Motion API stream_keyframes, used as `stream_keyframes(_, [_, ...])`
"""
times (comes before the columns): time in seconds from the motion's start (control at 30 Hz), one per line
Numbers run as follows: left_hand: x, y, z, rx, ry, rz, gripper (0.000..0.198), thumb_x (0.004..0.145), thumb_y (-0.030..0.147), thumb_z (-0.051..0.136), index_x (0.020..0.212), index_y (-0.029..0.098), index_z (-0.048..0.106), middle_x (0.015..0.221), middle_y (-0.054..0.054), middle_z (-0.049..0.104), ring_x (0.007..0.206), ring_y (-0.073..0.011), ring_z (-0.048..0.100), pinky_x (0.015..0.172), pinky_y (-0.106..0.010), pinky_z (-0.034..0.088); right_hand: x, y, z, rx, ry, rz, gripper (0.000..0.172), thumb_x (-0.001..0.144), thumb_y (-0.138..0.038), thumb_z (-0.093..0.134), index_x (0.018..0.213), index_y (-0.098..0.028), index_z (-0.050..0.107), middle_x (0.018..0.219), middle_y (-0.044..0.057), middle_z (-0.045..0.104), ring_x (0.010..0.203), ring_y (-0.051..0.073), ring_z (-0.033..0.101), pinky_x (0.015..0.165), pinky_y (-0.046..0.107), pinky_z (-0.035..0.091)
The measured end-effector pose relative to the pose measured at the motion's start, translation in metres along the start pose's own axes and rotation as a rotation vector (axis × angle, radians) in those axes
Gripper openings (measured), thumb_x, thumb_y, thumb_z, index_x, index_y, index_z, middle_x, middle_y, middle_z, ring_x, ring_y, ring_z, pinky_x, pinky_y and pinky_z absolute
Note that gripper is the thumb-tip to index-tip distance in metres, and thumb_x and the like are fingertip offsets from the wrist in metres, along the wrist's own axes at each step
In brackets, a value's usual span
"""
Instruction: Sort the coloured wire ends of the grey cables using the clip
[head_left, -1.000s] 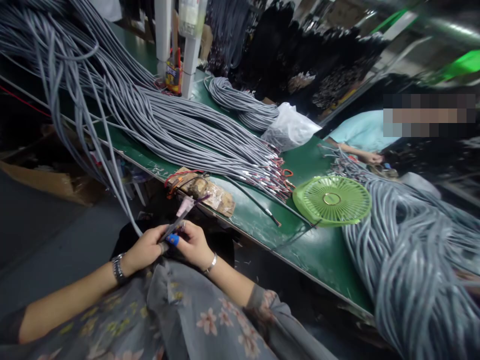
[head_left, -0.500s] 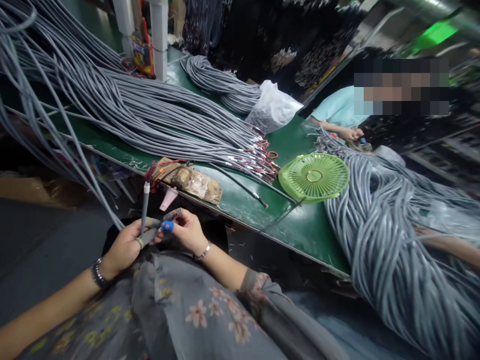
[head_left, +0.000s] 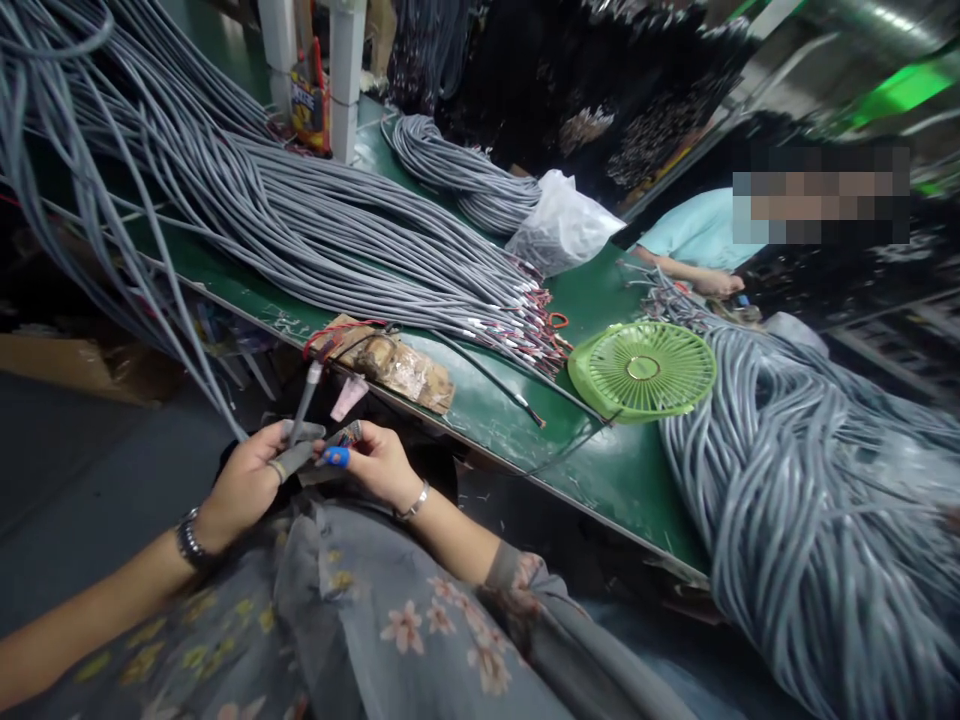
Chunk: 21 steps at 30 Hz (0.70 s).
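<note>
Head view: seated at the edge of a green desk (head_left: 622,480), a person grips a grey cable (head_left: 306,395) in the left hand (head_left: 251,480), fingers curled around it, its stripped end with red wires pointing up toward the desk edge. The right hand (head_left: 379,465) pinches a small tool (head_left: 339,445), one fingertip capped in blue, close against the left hand over the lap.

Compared with half a second earlier, both hands sit slightly higher and nearer the desk, and the cable leans a little to the right instead of standing almost straight. A second ago the cable end was not raised; the hands were pressed together around the tool alone.

On the desk, a large bundle of grey cables (head_left: 337,250) fans out, its stripped ends lying near a green fan (head_left: 641,368) that lies flat. A brown packet (head_left: 390,365) sits at the desk edge just above the hands. A white plastic bag (head_left: 562,230) lies behind the bundle, and a second heap of grey cables (head_left: 810,490) fills the right side. Across the desk, a co-worker in a light blue top (head_left: 694,240) rests a hand (head_left: 716,283) on more cables.
</note>
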<state>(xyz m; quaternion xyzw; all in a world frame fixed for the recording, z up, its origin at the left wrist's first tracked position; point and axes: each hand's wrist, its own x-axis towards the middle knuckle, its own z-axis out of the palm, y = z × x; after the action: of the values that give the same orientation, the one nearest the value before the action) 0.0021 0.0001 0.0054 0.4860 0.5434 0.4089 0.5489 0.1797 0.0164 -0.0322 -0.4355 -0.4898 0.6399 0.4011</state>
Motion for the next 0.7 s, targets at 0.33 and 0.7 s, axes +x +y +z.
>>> stream_keyframes(0.33, [-0.023, 0.011, -0.002, 0.105, -0.195, 0.108, 0.036, 0.075, 0.049, 0.069, 0.055, 0.020, 0.060, 0.046, 0.002, 0.057, 0.044, -0.0108, 0.049, 0.046, -0.021, 0.042, -0.005, 0.002, -0.015, -0.083, 0.131, -0.008, 0.030, 0.063, -0.046, 0.085, 0.070, -0.020, 0.070, 0.068, 0.002, 0.069, 0.062, 0.016, 0.058, 0.063, 0.029, 0.050])
stream_keyframes(0.7, [-0.017, -0.001, -0.004, 0.186, -0.232, 0.131, 0.016, 0.074, 0.032, 0.067, 0.071, 0.018, 0.072, 0.063, -0.002, 0.068, 0.056, -0.0153, 0.060, 0.055, -0.024, 0.049, -0.007, 0.002, -0.013, -0.096, 0.147, -0.014, 0.027, 0.061, -0.042, 0.085, 0.071, -0.020, 0.073, 0.069, 0.003, 0.071, 0.064, 0.017, 0.061, 0.067, 0.031, 0.054])
